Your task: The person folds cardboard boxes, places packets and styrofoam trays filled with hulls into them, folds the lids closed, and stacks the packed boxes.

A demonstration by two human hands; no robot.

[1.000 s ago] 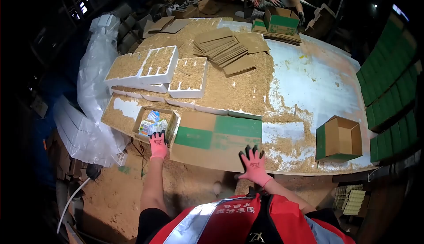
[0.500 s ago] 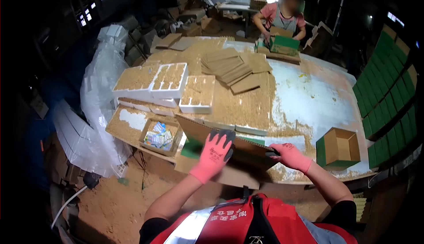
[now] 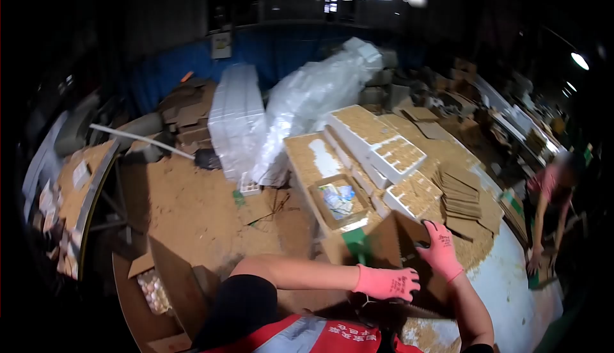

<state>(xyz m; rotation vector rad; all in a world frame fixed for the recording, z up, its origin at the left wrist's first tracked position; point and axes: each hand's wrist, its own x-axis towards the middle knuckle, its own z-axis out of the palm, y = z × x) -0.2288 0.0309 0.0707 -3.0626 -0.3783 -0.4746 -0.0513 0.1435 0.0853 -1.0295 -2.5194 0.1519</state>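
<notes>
Both my hands wear pink gloves with dark fingertips. A partly opened brown cardboard box point(image 3: 384, 245) with a green patch stands at the near edge of the table. My right hand point(image 3: 440, 249) grips its upper right edge, thumb and fingers bent round the board. My left hand point(image 3: 387, 283) lies lower, across the near side of the box, its fingers curled on the cardboard; the fingertips are partly hidden. Just beyond the box, a small open carton point(image 3: 365, 211) holds blue and white packets point(image 3: 339, 199).
White foam trays point(image 3: 404, 155) filled with brown grains and fanned cardboard sheets point(image 3: 462, 193) lie on the table. Plastic-wrapped stacks point(image 3: 236, 113) stand beyond. An open box point(image 3: 185, 282) with egg-like items sits lower left. Another person point(image 3: 549, 193) bends over the right side.
The view has swung left. The flat cardboard with green patches has been raised and partly opened into a box. My left hand has moved from its upper face to its near side.
</notes>
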